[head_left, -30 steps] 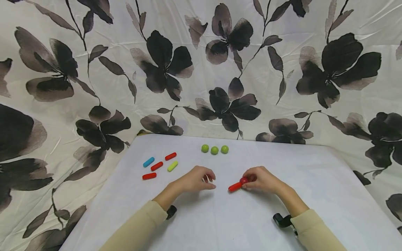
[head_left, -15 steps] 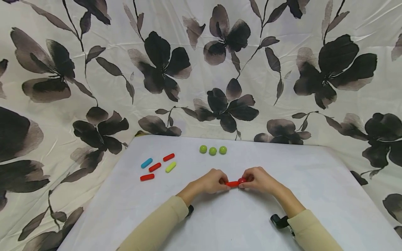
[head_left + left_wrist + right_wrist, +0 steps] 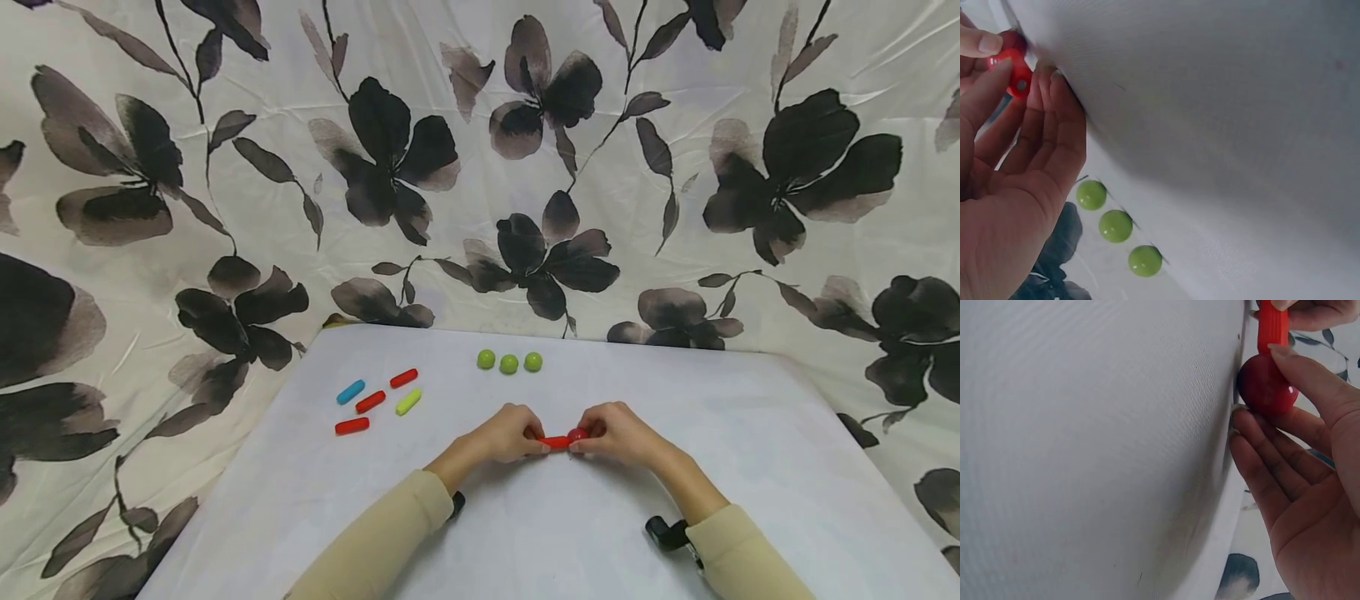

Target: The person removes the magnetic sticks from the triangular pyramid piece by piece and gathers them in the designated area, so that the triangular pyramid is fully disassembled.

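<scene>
In the head view, my left hand point(image 3: 508, 433) pinches the left end of a short red rod point(image 3: 556, 442) low over the white table. My right hand point(image 3: 621, 431) holds a dark red ball point(image 3: 577, 435) against the rod's other end. Seen from the right wrist, the shiny ball point(image 3: 1265, 384) sits between thumb and fingers, and the ribbed rod point(image 3: 1272, 328) touches it. A small round mark shows on the near end of the rod point(image 3: 1019, 78) in the left wrist view. Whether ball and rod are joined I cannot tell.
Three green balls point(image 3: 508, 363) stand in a row near the table's back edge. To the left lie several short rods: red ones point(image 3: 371, 402), a blue one point(image 3: 350, 392) and a yellow-green one point(image 3: 408, 402). A flowered cloth point(image 3: 450, 292) hangs behind the white table point(image 3: 675, 383).
My left hand has moved right and taken hold of the red rod's free end. The rod now lies more level between both hands. The right hand has kept its grip on the ball.
</scene>
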`<state>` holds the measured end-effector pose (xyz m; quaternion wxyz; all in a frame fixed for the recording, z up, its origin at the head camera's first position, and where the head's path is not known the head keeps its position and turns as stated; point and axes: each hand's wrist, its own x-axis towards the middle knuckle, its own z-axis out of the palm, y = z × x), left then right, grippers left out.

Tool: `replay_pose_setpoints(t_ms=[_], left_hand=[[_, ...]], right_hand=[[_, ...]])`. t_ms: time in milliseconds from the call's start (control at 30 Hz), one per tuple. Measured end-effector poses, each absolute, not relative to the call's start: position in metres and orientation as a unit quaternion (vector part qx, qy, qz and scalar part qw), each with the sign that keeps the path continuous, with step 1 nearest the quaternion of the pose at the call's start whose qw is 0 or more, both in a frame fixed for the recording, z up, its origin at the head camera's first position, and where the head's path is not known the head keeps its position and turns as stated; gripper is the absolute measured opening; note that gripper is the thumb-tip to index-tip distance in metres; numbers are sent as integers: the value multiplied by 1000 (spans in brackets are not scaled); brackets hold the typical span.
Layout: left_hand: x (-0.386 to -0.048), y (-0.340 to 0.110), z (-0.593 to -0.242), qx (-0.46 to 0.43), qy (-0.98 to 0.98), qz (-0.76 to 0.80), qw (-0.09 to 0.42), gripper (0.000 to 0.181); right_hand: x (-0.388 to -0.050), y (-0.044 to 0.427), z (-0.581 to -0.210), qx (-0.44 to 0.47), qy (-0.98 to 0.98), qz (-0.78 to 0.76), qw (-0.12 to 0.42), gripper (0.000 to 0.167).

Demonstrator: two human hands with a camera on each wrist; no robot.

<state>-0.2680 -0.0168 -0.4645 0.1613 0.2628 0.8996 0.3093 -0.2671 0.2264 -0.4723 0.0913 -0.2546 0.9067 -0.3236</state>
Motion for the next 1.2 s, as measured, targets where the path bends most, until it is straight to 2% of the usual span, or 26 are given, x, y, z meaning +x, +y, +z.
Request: replay_pose_setpoints(t_ms=[200, 433, 733, 1000, 1200], left_hand=[[-271, -25, -461, 210, 929, 279, 121, 15], [-274, -51, -458, 192, 924, 303, 133, 17], [-273, -106, -457, 133, 939, 306, 88, 19], [-262, -163, -457, 70, 952, 287, 77, 24], [-248, -196, -457, 68, 959, 268, 63, 18]], right_hand=[[-267, 228, -471, -246, 910, -320, 93, 20], [-267, 229, -470, -245, 911, -318, 96, 20], [-266, 227, -470, -248, 909, -322, 93, 22], [-267, 226, -473, -252, 907, -324, 94, 22], [-266, 226, -473, -249, 909, -319, 98, 21]])
